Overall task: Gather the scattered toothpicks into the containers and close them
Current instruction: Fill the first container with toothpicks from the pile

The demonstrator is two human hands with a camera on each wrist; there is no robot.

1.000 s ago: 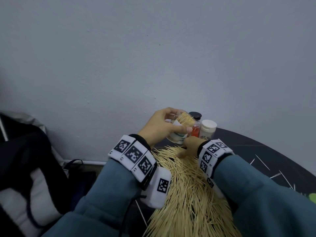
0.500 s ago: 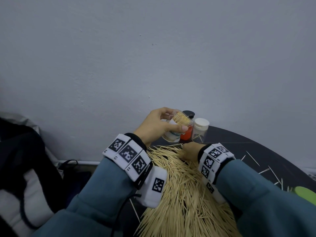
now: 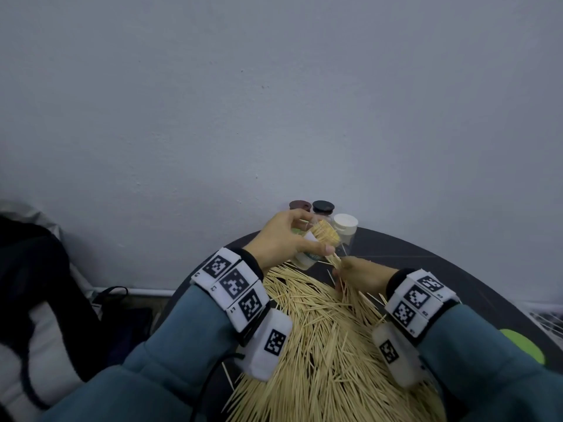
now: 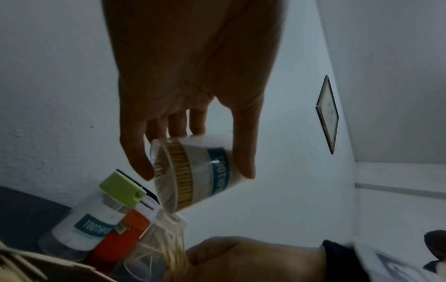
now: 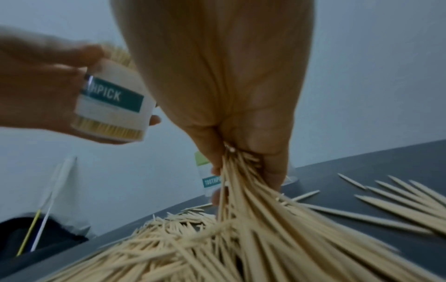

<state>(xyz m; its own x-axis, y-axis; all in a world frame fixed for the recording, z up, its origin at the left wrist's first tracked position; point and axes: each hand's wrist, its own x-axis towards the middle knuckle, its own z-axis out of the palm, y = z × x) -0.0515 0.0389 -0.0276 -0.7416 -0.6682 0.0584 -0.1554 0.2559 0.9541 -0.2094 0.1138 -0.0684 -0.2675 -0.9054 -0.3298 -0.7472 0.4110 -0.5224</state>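
My left hand (image 3: 283, 239) grips an open clear toothpick container (image 3: 320, 243) with a teal label, tilted and full of toothpicks, above the table's far edge; the left wrist view shows the container (image 4: 198, 171) between thumb and fingers. Just below and right of it, my right hand (image 3: 356, 272) pinches a bunch of toothpicks (image 5: 231, 183) lifted from the big pile (image 3: 329, 345) on the dark round table (image 3: 441, 269). The bunch's tips (image 3: 335, 258) point toward the container's mouth.
Closed containers stand by the wall: brown lid (image 3: 300, 205), black lid (image 3: 323, 206), white lid (image 3: 345, 222), and a green-lidded one (image 4: 120, 188) beside an orange one (image 4: 120, 240). Loose toothpicks (image 5: 398, 192) lie to the right. A green object (image 3: 522, 345) sits at the right edge. A dark bag (image 3: 33, 300) lies left.
My right hand has risen from the pile with a pinched bunch of toothpicks toward the container. The left hand still holds the container, tilted a bit more toward the right hand.
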